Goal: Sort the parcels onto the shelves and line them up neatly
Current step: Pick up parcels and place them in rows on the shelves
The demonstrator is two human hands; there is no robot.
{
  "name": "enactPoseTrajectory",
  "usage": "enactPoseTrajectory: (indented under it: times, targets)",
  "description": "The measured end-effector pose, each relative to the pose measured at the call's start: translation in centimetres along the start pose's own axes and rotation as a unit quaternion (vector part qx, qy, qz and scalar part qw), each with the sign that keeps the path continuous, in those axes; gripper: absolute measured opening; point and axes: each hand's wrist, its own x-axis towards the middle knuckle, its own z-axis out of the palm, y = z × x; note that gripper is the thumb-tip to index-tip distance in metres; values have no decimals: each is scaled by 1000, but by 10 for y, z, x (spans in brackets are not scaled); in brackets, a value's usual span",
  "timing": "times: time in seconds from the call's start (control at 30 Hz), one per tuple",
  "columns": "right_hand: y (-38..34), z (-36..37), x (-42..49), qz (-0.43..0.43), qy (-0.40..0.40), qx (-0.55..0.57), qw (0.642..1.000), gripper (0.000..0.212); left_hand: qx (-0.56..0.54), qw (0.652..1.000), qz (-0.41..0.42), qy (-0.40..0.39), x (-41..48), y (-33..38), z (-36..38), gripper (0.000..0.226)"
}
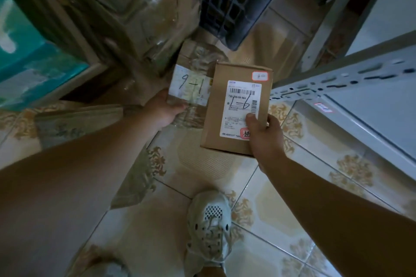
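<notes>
While tight in right grip (264, 135), brown parcel 1-6 (234, 105); left grip (164, 108) round parcel 9-1 (191, 90).

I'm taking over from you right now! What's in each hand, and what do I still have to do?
The left hand grips the near edge of the parcel marked 9-1.
The right hand holds the parcel marked 1-6 by its near corner, above the tiled floor.
The grey metal shelf stands to the right.
Done: both parcels are in hand.
Left: neither is on a shelf yet; place each and line them up.
</notes>
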Motion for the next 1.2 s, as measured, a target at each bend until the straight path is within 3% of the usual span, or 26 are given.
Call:
enactPoseTrajectory:
  times: [0.07, 0.13, 0.27, 0.67, 0.97, 1.1, 1.2]
  targets:
    - [2, -3, 0, 2, 5, 4, 1000, 37, 21, 1000, -3, 16, 3, -4, 1, 21]
    - [2, -6, -2, 3, 4, 3, 1000, 29, 66, 997, -18, 47, 2, -4, 0, 25]
    - [0, -14, -15, 2, -2, 0, 1000, 22, 44, 995, -25, 81, -12, 7, 3, 14]
    - [-66, -78, -114, 20, -15, 68, 997, 15, -28, 997, -60, 46, -149, 49, -50, 17]
    - [-155, -162, -294, 1, -26, 133, 991, 39, -64, 997, 34, 23, -322, 116, -142, 23]
    - [-192, -203, -386, -19, -2, 170, 985, 67, -34, 993, 109, 2, -409, 162, -199, 19]
    - [-214, -241, -449, -32, 10, 181, 983, 85, 58, 981, 184, 29, -475, 200, -229, 21]
